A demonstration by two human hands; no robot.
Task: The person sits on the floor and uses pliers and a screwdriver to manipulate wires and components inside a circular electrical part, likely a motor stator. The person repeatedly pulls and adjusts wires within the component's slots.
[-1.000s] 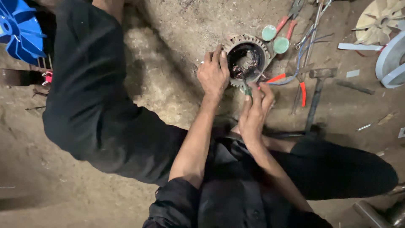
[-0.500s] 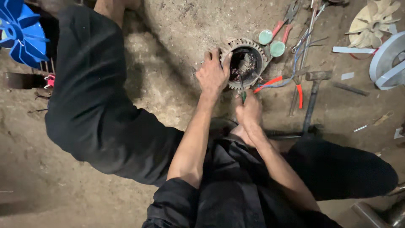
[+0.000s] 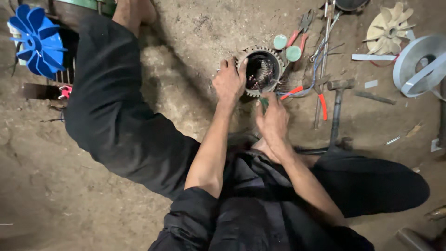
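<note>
A round metal motor stator (image 3: 263,70) with copper windings inside stands on the dirt floor in front of me. My left hand (image 3: 229,82) grips its left rim, fingers curled over the edge. My right hand (image 3: 273,120) is just below the stator, closed around a small green-handled tool (image 3: 263,101) whose tip points up at the lower rim. Coloured wires trail out of the stator to the right.
Red-handled pliers (image 3: 297,39) and orange-handled pliers (image 3: 318,95) lie right of the stator, with a hammer (image 3: 337,104) and long rods. A cream fan (image 3: 389,29) and a grey tape roll (image 3: 420,62) sit far right. A blue fan (image 3: 33,41) is upper left. My black-trousered legs spread on both sides.
My right hand dropped away from the stator's lower rim toward me, then settled just below it. My left hand kept its hold on the rim.
</note>
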